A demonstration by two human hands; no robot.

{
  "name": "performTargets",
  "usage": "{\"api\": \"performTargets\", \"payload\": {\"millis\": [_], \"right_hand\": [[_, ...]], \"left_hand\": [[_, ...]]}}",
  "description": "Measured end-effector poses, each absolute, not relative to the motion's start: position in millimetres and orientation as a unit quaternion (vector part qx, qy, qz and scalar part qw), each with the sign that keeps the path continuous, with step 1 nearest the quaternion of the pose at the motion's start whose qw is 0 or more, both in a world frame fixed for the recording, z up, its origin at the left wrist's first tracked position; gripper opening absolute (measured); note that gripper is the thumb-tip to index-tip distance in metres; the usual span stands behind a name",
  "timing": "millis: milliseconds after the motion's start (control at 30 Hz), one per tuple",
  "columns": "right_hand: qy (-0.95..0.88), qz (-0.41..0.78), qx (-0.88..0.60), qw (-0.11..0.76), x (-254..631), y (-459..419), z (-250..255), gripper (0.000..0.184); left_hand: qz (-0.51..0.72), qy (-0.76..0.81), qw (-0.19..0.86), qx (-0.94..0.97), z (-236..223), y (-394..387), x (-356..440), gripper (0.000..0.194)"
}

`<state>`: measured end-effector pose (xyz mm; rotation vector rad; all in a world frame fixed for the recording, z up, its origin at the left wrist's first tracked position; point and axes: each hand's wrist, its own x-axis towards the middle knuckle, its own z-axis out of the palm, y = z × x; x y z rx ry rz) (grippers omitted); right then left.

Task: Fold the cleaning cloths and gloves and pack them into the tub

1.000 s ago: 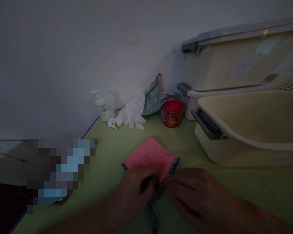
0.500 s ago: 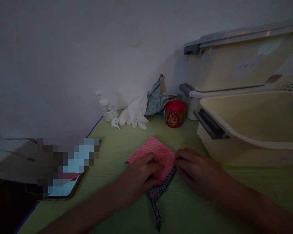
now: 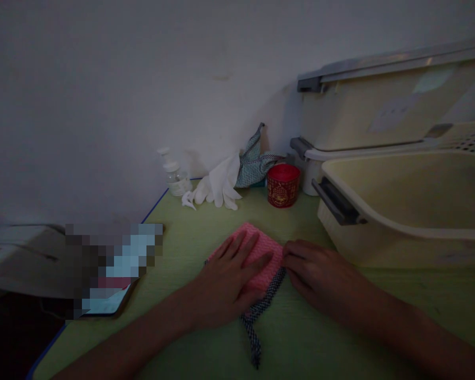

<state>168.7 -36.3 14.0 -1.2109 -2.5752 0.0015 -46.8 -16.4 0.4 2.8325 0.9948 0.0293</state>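
A folded pink cloth [image 3: 266, 252] with a dark checked trim [image 3: 257, 316] lies on the green table [image 3: 206, 232]. My left hand [image 3: 227, 279] rests flat on top of it, fingers stretched out and spread. My right hand [image 3: 320, 272] touches the cloth's right edge with its fingers curled down against the table. A strip of the checked trim trails toward me between my two arms.
A cream plastic bin [image 3: 411, 211] with a dark handle fills the right side. Along the wall stand a red cup [image 3: 283, 184], a white glove [image 3: 217, 184], a teal cloth [image 3: 255, 161] and a small pump bottle [image 3: 174, 177]. A phone [image 3: 103, 303] lies at the left edge.
My left hand has opened from a curled grip and now lies flat on the pink cloth. My right hand moved up from the trim to the cloth's right edge.
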Motion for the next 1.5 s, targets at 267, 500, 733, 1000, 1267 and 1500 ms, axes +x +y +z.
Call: {"api": "performTargets", "payload": {"millis": [267,500,733,1000,1267,1500], "right_hand": [[-0.901,0.004,-0.408,0.150,169.9,-36.3,16.9,0.015],[-0.885,0.125,-0.361,0.265,126.1,-38.1,29.5,0.021],[-0.897,0.149,-0.362,0.206,89.5,11.7,4.9,0.028],[-0.894,0.149,-0.375,0.194,94.4,26.6,0.0,0.042],[-0.894,0.151,-0.371,0.203,93.4,28.1,-3.5,0.041],[-0.884,0.172,-0.361,0.242,96.9,28.5,-5.7,0.036]], "left_hand": [[0.021,0.334,0.064,0.940,-1.1,-17.4,-45.8,0.059],[0.073,0.327,0.062,0.940,-4.9,-18.7,-43.6,0.055],[0.068,0.357,0.116,0.924,-3.1,-20.2,-41.8,0.041],[0.068,0.368,0.095,0.922,-2.8,-24.6,-41.5,0.042],[0.088,0.398,0.071,0.911,-6.2,-31.3,-38.1,0.042],[0.074,0.404,0.053,0.910,-5.9,-30.9,-38.8,0.043]]}}
